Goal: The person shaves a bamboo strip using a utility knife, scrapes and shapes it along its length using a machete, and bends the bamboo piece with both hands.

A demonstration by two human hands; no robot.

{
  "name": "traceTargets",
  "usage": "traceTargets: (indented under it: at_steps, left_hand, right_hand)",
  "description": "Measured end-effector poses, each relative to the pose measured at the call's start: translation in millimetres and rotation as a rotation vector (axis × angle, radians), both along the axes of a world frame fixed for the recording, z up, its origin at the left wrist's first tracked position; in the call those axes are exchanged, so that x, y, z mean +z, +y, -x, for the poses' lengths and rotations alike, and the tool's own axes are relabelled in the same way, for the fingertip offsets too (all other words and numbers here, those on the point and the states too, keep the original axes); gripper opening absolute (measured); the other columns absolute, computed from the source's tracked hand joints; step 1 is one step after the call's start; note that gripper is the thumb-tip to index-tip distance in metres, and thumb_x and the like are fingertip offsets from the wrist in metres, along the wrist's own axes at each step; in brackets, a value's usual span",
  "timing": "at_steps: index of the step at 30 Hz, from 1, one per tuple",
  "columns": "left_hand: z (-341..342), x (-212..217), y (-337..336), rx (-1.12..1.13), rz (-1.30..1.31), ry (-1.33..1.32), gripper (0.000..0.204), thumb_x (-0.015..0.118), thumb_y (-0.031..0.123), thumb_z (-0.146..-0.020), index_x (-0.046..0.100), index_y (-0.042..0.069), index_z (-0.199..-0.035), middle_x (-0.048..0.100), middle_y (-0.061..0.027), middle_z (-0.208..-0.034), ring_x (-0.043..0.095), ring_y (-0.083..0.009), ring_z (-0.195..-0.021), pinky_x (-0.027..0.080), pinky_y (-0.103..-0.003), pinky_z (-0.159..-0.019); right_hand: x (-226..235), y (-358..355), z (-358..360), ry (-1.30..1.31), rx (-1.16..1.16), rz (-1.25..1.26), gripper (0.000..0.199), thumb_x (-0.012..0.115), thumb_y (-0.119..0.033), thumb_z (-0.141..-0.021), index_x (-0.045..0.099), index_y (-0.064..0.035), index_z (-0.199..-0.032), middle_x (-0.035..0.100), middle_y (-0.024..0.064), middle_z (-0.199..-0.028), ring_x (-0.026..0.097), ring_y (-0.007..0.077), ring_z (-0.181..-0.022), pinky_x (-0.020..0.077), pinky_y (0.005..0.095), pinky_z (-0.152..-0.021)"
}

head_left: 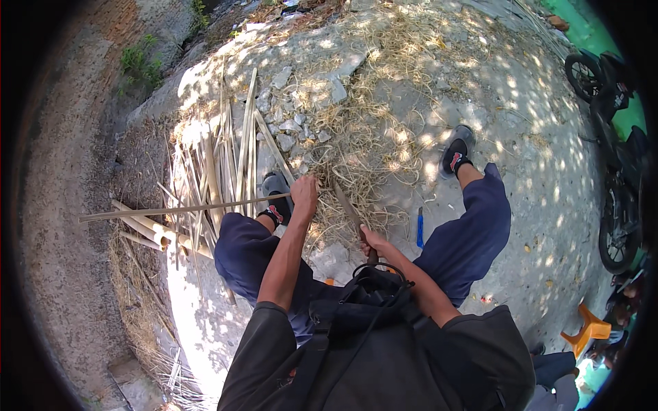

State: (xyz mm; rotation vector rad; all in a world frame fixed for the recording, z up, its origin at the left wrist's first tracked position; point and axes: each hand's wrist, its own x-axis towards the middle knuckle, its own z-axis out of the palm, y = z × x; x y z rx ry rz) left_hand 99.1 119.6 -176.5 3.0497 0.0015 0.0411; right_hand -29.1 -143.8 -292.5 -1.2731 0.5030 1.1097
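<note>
My left hand (305, 194) is closed round one end of a long thin bamboo strip (185, 209), which stretches out level to the left over my left shoe (275, 195). In my right hand (373, 240) is a long-bladed knife (348, 207), gripped by its dark handle, the blade pointing forward and slightly left. The blade lies just right of my left fist; whether it touches the strip I cannot tell. Curly pale shavings (384, 137) cover the ground beneath and ahead of both hands. A blue utility knife (420, 227) lies on the ground inside my right leg.
Split bamboo strips (245, 137) and thicker bamboo poles (154, 228) are piled at left, beside a rough wall (68, 171). Broken stones (288, 127) lie ahead. On the right stand a motorcycle (610, 157) and an orange stool (587, 329), with people near the lower right rim.
</note>
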Motion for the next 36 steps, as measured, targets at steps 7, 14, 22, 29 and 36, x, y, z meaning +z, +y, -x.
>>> traceTargets:
  at_steps: [7, 14, 22, 29, 36]
  left_hand:
    - [0, 9, -8, -0.004, -0.03, 0.01, 0.02, 0.059, 0.009, -0.091, 0.074, 0.002, -0.079, 0.073, -0.0212, -0.083, 0.075, -0.0375, -0.08, 0.06, -0.047, -0.067]
    - [7, 2, 4, 0.027, -0.01, -0.006, 0.024, 0.056, 0.011, -0.091, 0.07, 0.001, -0.074, 0.07, -0.0222, -0.078, 0.073, -0.0407, -0.075, 0.056, -0.051, -0.062]
    - [12, 2, 20, 0.047, -0.019, 0.003, 0.015, 0.061, 0.01, -0.087, 0.07, 0.002, -0.078, 0.07, -0.0221, -0.084, 0.072, -0.0409, -0.078, 0.055, -0.052, -0.065]
    - [21, 16, 14, 0.047, -0.007, 0.137, 0.01, 0.065, 0.005, -0.082, 0.073, 0.001, -0.085, 0.073, -0.0231, -0.088, 0.073, -0.0427, -0.084, 0.059, -0.052, -0.07]
    - [23, 10, 4, 0.004, -0.016, 0.083, 0.01, 0.064, 0.003, -0.08, 0.074, 0.0, -0.078, 0.073, -0.022, -0.084, 0.074, -0.0411, -0.083, 0.061, -0.049, -0.071]
  right_hand:
    - [12, 0, -1, -0.302, -0.047, 0.242, 0.062, 0.051, -0.061, -0.101, 0.058, -0.0014, -0.087, 0.06, 0.0138, -0.067, 0.061, 0.0266, -0.056, 0.0484, 0.0418, -0.056]
    - [37, 19, 4, -0.736, 0.081, 0.581, 0.067, 0.052, -0.057, -0.101, 0.067, 0.0071, -0.088, 0.067, 0.0284, -0.079, 0.068, 0.0451, -0.08, 0.052, 0.0525, -0.075]
    - [0, 16, 2, -0.358, 0.344, 0.455, 0.077, 0.048, -0.063, -0.102, 0.067, 0.0076, -0.078, 0.068, 0.0219, -0.073, 0.069, 0.0332, -0.06, 0.0551, 0.0445, -0.059]
    - [9, 1, -8, -0.363, 0.223, 0.39, 0.071, 0.05, -0.059, -0.102, 0.068, 0.0065, -0.084, 0.067, 0.0249, -0.072, 0.068, 0.0364, -0.06, 0.053, 0.0486, -0.061]
    - [45, 13, -1, -0.886, 0.076, 0.638, 0.059, 0.054, -0.051, -0.101, 0.068, 0.0054, -0.092, 0.068, 0.0275, -0.079, 0.067, 0.0467, -0.078, 0.0508, 0.0526, -0.073]
